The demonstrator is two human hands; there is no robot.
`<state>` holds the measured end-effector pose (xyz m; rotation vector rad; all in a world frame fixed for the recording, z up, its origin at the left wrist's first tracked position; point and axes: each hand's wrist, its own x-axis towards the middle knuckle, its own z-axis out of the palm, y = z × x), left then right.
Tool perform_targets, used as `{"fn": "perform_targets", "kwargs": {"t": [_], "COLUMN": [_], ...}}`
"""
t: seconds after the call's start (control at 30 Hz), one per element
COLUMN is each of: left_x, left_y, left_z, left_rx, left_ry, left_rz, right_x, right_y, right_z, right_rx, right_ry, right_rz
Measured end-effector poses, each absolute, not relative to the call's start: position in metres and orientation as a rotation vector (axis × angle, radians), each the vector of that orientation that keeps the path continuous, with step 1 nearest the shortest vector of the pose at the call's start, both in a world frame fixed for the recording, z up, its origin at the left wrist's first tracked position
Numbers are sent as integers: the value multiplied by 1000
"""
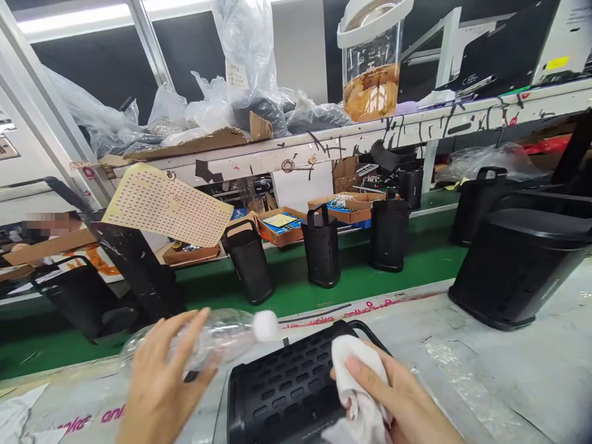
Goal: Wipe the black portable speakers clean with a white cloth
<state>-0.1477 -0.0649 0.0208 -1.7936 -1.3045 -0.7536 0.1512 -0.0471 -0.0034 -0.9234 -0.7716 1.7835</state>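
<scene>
My left hand [161,376] has its fingers and thumb curled around a clear plastic bottle [231,330], which lies nearly sideways with its white cap [265,325] pointing right. A crumpled white cloth [356,376] is gripped in my right hand [393,388], thumb on top. The cloth touches the right part of a black portable speaker [282,382] lying on the bench in front of me. Its slotted grille faces up, and its carry handle [370,336] is partly hidden behind the cloth and my right hand.
Several black speakers [320,250] stand along the green conveyor belt [296,299]. A larger-looking one [518,265] is on the bench at right. A spotted yellow sheet [166,203] hangs at left. The shelf above carries plastic bags [245,55] and a jug [372,68] of brown liquid.
</scene>
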Motion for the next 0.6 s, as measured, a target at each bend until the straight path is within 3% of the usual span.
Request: {"fn": "perform_targets", "kwargs": {"t": [0.4,0.6], "left_x": [-108,-112], "left_y": [-70,-61], "left_z": [50,29], "left_rx": [-1919,-1969], "left_ry": [-856,-1075], "left_rz": [-387,-439], "right_x": [136,138], "right_y": [-48,-51], "right_z": [-27,-24], "right_rx": [-843,-871], "right_ry": [-846,-710], "right_rz": [1871,1963]}}
